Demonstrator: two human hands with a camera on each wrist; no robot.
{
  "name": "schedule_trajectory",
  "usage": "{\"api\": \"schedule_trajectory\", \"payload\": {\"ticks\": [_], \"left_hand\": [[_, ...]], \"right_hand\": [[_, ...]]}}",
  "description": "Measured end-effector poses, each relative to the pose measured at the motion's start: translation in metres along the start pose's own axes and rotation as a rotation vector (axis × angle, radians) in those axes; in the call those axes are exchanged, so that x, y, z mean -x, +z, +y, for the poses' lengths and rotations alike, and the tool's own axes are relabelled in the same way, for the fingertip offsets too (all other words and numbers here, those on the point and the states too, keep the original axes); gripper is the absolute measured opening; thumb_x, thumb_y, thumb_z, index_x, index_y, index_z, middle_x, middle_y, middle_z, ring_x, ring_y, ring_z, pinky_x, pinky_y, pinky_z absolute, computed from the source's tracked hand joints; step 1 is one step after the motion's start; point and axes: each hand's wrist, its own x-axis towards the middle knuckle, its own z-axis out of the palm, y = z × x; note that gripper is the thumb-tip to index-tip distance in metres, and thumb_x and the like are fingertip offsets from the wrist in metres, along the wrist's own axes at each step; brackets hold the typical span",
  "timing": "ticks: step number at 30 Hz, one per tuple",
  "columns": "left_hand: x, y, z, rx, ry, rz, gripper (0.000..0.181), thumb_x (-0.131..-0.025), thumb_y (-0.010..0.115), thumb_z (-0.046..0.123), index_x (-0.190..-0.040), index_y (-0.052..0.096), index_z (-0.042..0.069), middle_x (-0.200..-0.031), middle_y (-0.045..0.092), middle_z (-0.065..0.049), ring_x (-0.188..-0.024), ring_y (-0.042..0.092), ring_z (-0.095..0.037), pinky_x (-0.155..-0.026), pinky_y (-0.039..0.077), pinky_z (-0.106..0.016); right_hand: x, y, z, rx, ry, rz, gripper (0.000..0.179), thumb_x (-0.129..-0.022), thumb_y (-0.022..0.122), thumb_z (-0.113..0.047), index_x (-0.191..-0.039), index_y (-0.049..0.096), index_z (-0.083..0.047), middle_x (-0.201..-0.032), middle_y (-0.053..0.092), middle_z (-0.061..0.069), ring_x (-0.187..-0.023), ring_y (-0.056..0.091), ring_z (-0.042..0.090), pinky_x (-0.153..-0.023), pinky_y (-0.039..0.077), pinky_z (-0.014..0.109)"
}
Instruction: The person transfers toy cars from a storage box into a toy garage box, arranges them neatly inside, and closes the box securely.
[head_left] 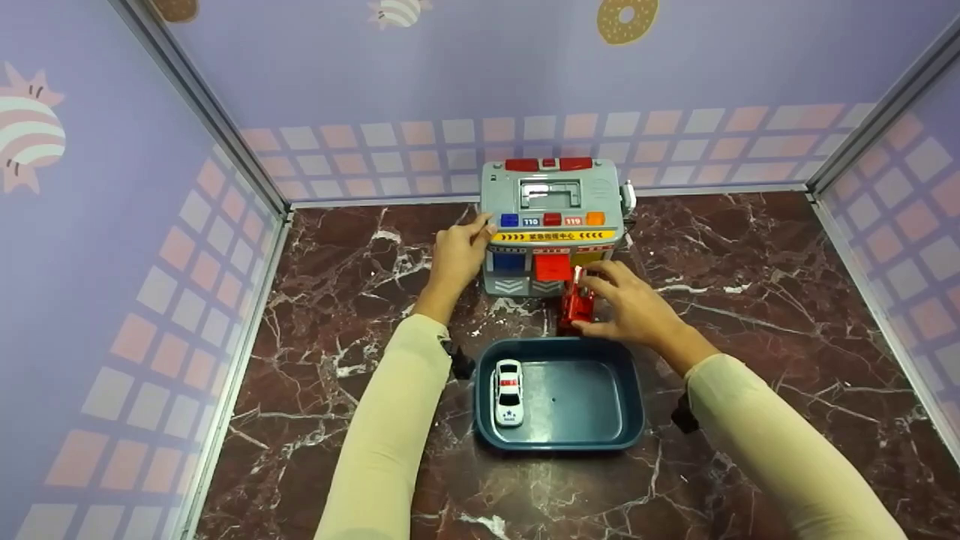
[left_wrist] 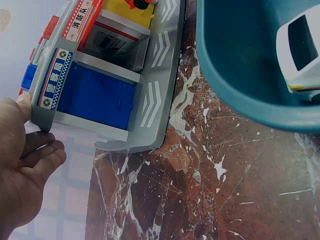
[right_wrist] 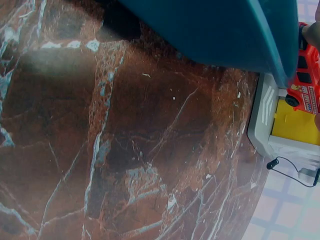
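Observation:
A grey toy emergency station (head_left: 551,202) stands by the back wall. Its red door (head_left: 553,267) is lifted outward, while the blue door (left_wrist: 95,95) and the yellow door (right_wrist: 295,122) are down. My left hand (head_left: 457,259) holds the station's left front corner with thumb and fingers. My right hand (head_left: 634,307) grips a red toy fire truck (head_left: 577,306) in front of the station's right half, with fingers on its far part and thumb near its rear. A white toy police car (head_left: 509,394) lies in a dark teal tray (head_left: 559,444).
Dark red marbled tabletop (head_left: 750,360) surrounds everything. Patterned purple panels (head_left: 420,82) close off the back and both sides. A white handset (head_left: 628,196) hangs on the station's right side, with a thin dark cord below it.

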Motion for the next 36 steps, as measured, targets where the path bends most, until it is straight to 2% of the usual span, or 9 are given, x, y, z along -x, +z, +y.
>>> {"api": "schedule_trajectory", "payload": {"ticks": [8,16,24,30,36], "left_hand": [[-0.001,-0.001,0.001,0.004,0.001,-0.001,0.039,-0.111,0.067,0.043,-0.144,0.076,0.025,-0.136,0.077,-0.014,-0.119,0.077,-0.044,-0.105,0.059,-0.058],[-0.001,-0.001,0.000,0.000,-0.005,0.000,0.039,-0.111,0.067,0.043,-0.144,0.076,0.025,-0.138,0.076,-0.012,-0.125,0.075,-0.044,-0.107,0.058,-0.057],[0.000,0.000,0.000,0.009,-0.013,-0.003,0.040,-0.111,0.066,0.045,-0.145,0.076,0.026,-0.137,0.077,-0.011,-0.110,0.079,-0.041,-0.101,0.060,-0.057],[0.001,0.001,-0.001,0.005,0.000,0.002,0.039,-0.111,0.067,0.043,-0.144,0.076,0.025,-0.137,0.077,-0.012,-0.107,0.079,-0.040,-0.100,0.061,-0.057],[0.001,0.000,-0.001,0.009,0.008,-0.001,0.040,-0.112,0.066,0.043,-0.145,0.075,0.023,-0.133,0.079,-0.012,-0.097,0.078,-0.037,-0.098,0.061,-0.055]], "right_hand": [[-0.005,0.005,-0.001,0.001,0.010,-0.035,0.072,-0.085,0.097,-0.043,-0.141,0.072,-0.006,-0.151,0.061,0.022,-0.137,0.062,0.043,-0.113,0.056,0.059],[-0.009,0.005,-0.004,-0.014,0.036,-0.080,0.072,-0.086,0.096,-0.042,-0.142,0.072,-0.005,-0.152,0.061,0.023,-0.131,0.067,0.046,-0.110,0.057,0.061],[-0.008,0.012,-0.001,-0.035,0.042,-0.072,0.069,-0.085,0.098,-0.039,-0.140,0.074,-0.006,-0.154,0.062,0.022,-0.114,0.076,0.044,-0.102,0.062,0.060],[-0.008,0.019,0.000,-0.028,0.019,-0.064,0.066,-0.085,0.098,-0.038,-0.138,0.075,-0.005,-0.153,0.063,0.023,-0.118,0.075,0.049,-0.100,0.062,0.062],[-0.010,0.025,0.000,-0.015,-0.028,-0.033,0.063,-0.087,0.097,-0.036,-0.136,0.076,-0.004,-0.151,0.064,0.026,-0.114,0.076,0.050,-0.097,0.063,0.061]]}}
